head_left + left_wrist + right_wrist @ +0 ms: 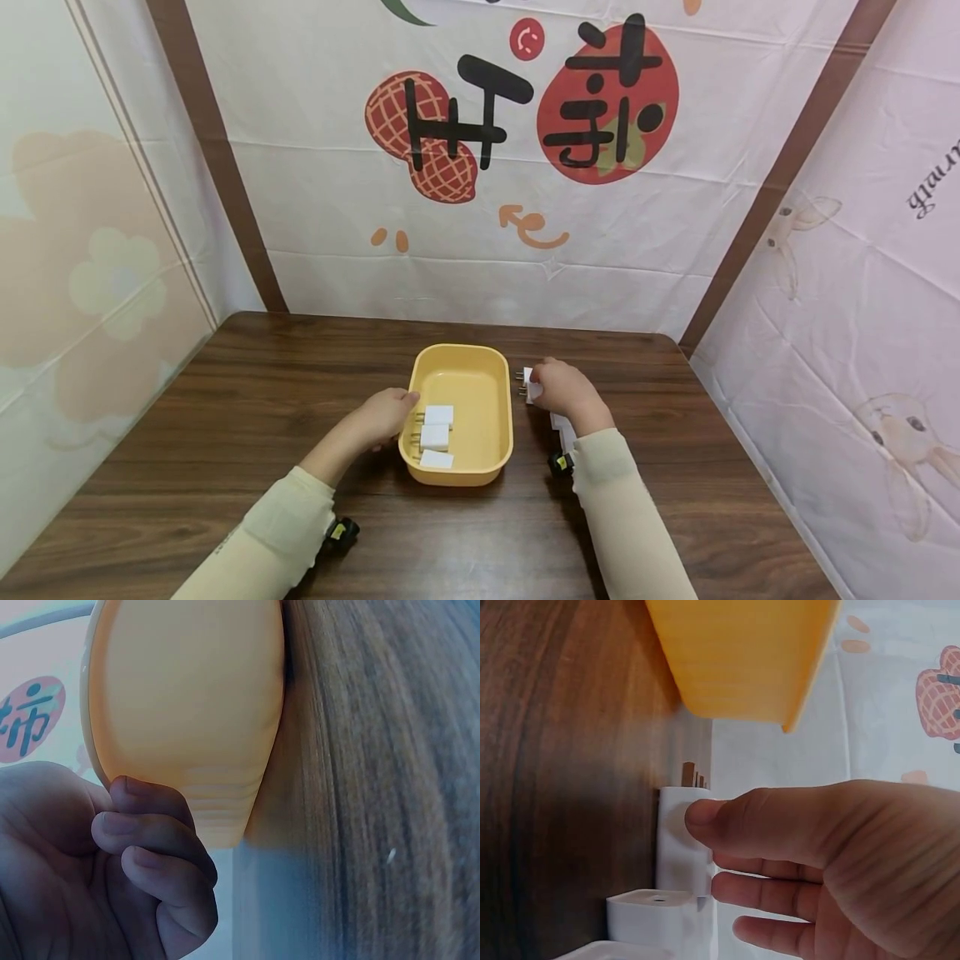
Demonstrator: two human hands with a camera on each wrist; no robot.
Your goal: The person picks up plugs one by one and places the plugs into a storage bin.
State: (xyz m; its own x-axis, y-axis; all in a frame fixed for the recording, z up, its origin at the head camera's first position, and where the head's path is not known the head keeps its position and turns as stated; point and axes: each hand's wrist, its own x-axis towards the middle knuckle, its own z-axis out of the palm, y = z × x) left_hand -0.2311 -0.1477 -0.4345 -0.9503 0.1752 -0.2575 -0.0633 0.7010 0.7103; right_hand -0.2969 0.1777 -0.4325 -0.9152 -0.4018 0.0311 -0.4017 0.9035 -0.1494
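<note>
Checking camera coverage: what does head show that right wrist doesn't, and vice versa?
Only head: the left hand and three white plugs inside the yellow tray.
Only right wrist: the palm side of the right hand and a small dark opening in a loose plug.
Both: the right hand, loose plugs outside the tray, the tray, the wooden table and the peanut drawing.

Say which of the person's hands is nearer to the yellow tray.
Left. The left hand grips the rim on the left side of the yellow tray; the right hand is apart from it, off its right side, at a white charger on the table.
</note>
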